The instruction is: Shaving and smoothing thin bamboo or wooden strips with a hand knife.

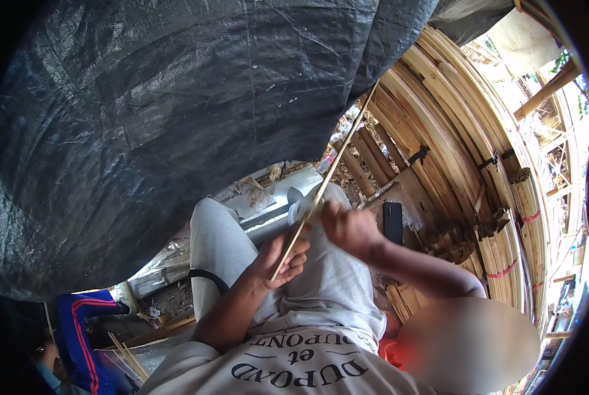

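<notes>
A long, thin strip of bamboo (337,158) slants from my lap up to the right, passing the edge of the black sheet. My left hand (284,259) is closed around its lower part, above my left thigh. Close by, over my right thigh, my right hand (349,227) is closed and partly smeared by motion. It seems to grip a knife; a greyish blurred blade (315,212) lies against the strip, and a slim handle-like end sticks out beyond the fist. The exact shape of this tool cannot be made out.
A black plastic sheet (176,118) hangs across the upper left. Bundled bamboo slats (452,125) are stacked along the right. A dark phone (392,222) lies beside my right knee. At lower left, another person's blue sleeve or trouser leg (80,336) shows near thin sticks (128,355).
</notes>
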A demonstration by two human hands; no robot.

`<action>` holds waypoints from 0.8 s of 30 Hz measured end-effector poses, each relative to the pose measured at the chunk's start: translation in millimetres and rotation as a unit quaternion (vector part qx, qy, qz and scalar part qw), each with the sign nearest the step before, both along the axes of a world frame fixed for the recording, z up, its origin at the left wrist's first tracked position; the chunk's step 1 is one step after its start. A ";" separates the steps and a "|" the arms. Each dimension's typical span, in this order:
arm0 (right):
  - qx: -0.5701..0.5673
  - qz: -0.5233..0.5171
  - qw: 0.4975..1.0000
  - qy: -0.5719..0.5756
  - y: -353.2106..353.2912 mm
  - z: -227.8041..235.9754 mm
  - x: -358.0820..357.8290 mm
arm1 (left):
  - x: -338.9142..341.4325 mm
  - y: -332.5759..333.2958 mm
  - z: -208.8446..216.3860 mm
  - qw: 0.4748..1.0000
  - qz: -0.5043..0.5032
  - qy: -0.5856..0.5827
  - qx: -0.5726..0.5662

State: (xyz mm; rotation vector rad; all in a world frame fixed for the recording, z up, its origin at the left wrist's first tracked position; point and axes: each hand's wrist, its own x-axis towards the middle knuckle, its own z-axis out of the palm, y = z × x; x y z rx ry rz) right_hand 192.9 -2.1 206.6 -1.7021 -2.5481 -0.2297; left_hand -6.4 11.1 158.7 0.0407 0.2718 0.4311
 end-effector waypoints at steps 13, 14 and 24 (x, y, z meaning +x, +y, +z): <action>-0.033 -0.066 0.995 0.062 27.5 8.2 18.9 | -1.1 3.0 4.3 1.000 -0.016 0.012 0.021; -0.040 -0.034 0.999 0.010 14.7 10.6 7.4 | 0.4 4.3 6.8 0.999 -0.007 0.032 -0.002; 0.069 0.145 0.987 0.026 19.6 14.4 3.9 | -1.7 5.7 2.0 0.999 -0.012 0.017 0.025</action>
